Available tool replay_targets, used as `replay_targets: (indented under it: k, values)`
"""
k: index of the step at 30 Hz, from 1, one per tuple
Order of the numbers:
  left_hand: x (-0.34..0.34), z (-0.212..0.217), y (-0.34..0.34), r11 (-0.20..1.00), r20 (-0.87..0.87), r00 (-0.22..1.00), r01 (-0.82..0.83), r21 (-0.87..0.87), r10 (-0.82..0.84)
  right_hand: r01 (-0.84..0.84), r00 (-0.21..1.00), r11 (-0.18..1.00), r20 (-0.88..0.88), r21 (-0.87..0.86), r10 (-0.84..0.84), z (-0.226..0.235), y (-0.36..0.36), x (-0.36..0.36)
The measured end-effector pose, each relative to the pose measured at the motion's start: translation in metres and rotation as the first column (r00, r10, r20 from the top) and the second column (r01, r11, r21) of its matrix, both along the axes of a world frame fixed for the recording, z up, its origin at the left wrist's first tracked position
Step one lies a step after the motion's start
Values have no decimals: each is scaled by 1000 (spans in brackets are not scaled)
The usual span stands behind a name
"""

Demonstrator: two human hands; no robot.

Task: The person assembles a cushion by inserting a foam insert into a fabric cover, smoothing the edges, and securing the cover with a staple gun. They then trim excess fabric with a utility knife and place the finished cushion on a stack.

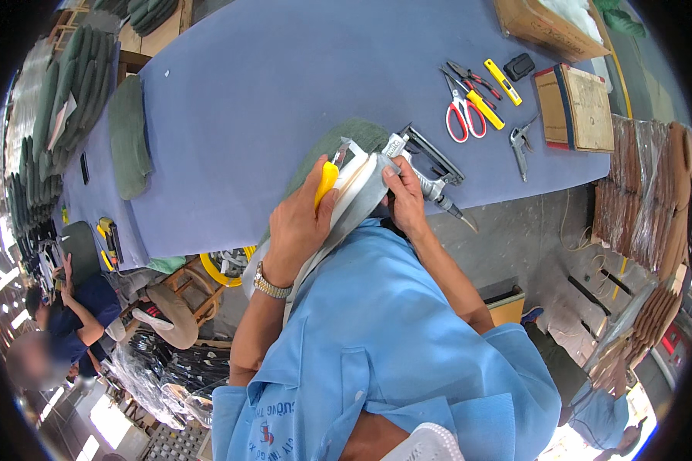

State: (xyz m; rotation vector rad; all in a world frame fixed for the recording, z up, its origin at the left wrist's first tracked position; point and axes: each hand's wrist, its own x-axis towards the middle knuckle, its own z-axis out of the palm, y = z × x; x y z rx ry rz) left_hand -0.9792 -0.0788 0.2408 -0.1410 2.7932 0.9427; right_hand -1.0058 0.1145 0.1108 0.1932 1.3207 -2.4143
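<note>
A padded seat panel (344, 201) with dark green fabric on its far side and white and grey layers along its near edge is held up against my body at the table's front. My left hand (304, 219) is closed around a yellow-handled utility knife (327, 183), whose tip end lies over the white layer. My right hand (407, 201) pinches the grey cloth edge of the panel, thumb on top. Just beyond that hand, a silver and black air staple gun (432, 165) lies on the table with its hose trailing right.
On the blue table (246, 92) lie red-handled scissors (466, 119), pliers (475, 77), a yellow cutter (503, 82) and an air blow gun (520, 146). Boxes (580, 107) stand at the right. Green panels (129, 138) lie left, with a co-worker (77, 307) beyond.
</note>
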Motion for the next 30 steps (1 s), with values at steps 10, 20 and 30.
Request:
replay_targets:
  k: [10, 20, 30]
  values:
    - [-2, -9, -3, 998, -12, 1000, -23, 55, 24, 27, 996, 985, 92, -172, -11, -1, 4, 0]
    - [28, -18, -9, 912, -183, 924, -270, 309, 335, 27, 991, 834, 92, 551, -92, -42, 105, -55]
    - [161, -31, -126, 8, 41, 60, -650, 760, 997, -128, 946, 349, 8, 928, 325, -78, 175, -116]
